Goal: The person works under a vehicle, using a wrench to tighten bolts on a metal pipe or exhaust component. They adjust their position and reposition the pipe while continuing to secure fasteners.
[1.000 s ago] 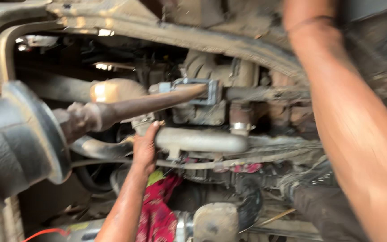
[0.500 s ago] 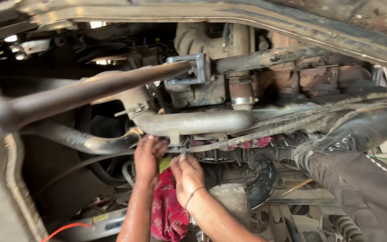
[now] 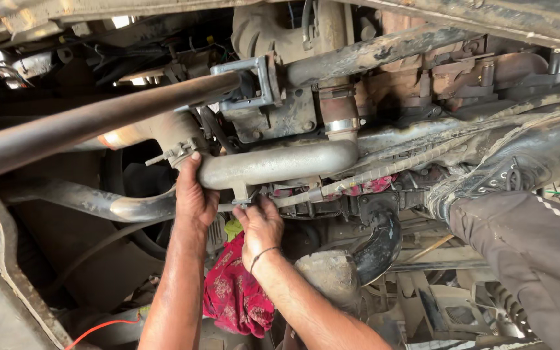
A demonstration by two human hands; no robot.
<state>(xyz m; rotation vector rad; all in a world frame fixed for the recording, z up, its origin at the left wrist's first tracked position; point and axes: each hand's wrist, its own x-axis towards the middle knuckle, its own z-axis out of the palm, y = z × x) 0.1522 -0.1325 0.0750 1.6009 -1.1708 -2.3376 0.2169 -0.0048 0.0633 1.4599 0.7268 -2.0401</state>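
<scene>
I am under a vehicle, looking up at its greasy underside. My left hand (image 3: 194, 194) grips the left end of a silver metal pipe (image 3: 280, 162), right by its hose clamp (image 3: 175, 153). My right hand (image 3: 260, 223) is just to the right, fingers pinched on a small bracket or fastener (image 3: 247, 201) under the pipe. A thin band is on the right wrist. Whether the right fingers hold a loose part, I cannot tell.
A long dark shaft (image 3: 92, 120) runs diagonally across the upper left. A red patterned rag (image 3: 234, 291) hangs below my hands. A booted foot (image 3: 507, 168) and trouser leg (image 3: 533, 253) rest on the right. An orange cable (image 3: 98, 327) lies bottom left. A black curved hose (image 3: 380, 243) sits mid-right.
The right arm came down from the upper right and joined the left hand under the pipe. The view shifted right, and both hands have closed in on the pipe.
</scene>
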